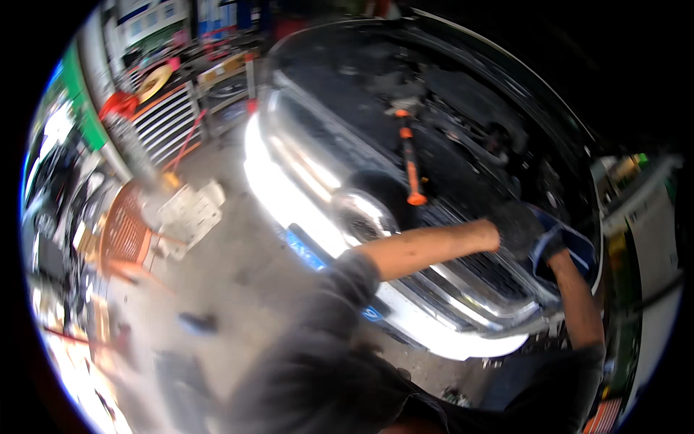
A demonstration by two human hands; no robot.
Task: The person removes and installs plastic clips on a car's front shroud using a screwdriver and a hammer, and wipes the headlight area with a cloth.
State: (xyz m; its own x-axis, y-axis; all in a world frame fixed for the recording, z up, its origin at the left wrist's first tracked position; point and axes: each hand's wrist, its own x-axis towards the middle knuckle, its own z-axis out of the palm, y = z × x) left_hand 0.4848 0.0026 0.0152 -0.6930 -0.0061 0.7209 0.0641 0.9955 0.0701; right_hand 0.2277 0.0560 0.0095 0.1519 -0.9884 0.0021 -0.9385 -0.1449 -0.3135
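Note:
My left hand, in a dark glove, reaches across the car's front to the headlight corner on the right. Close beside it is my right hand, also dark-gloved, against a dark blue, hollow-looking piece at that corner. Blur and the gloves hide the fingers of both hands, so I cannot make out what they grip. An orange and black long-handled tool lies across the front edge of the open engine bay. Below it runs the chrome and black grille of the white car.
Left of the car, a reddish-brown plastic chair stands by a pale flat panel on the floor. A tool cabinet and a shelf cart are behind. A light-coloured vehicle or panel borders the right side.

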